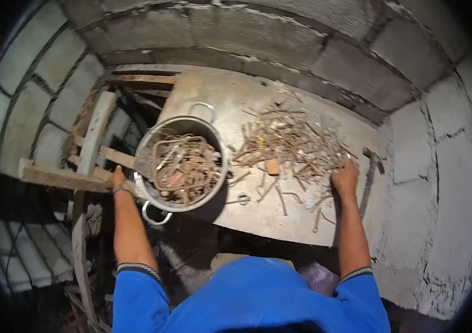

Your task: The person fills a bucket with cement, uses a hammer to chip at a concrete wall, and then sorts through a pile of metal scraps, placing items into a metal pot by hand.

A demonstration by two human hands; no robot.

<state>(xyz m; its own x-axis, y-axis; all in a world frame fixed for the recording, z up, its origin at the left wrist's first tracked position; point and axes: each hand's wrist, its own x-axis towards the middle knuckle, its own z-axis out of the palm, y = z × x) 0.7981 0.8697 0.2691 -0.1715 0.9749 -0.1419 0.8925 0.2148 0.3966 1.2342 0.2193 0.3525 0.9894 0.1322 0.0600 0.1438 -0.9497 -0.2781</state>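
Note:
My left hand (pixel 116 178) is closed at the end of a rough wooden bar (pixel 61 176), left of a metal pot (pixel 226 150); most of its fingers are hidden. Inside the pot lies a tangle of rusty nails and bent wire (pixel 191 166). My right hand (pixel 347 176) is down at the right edge of a spread heap of bent rusty nails (pixel 291 139), its fingers drawn together. Whatever sits in those fingers is too small to make out. A claw hammer (pixel 370 176) lies just right of that hand.
The pale board (pixel 202 89) carries pot, nails and hammer. An orange-brown chunk (pixel 272 166) sits among the nails. Block walls rise behind (pixel 236 33) and at right (pixel 408 222). A wooden upright (pixel 94 133) stands left of the pot.

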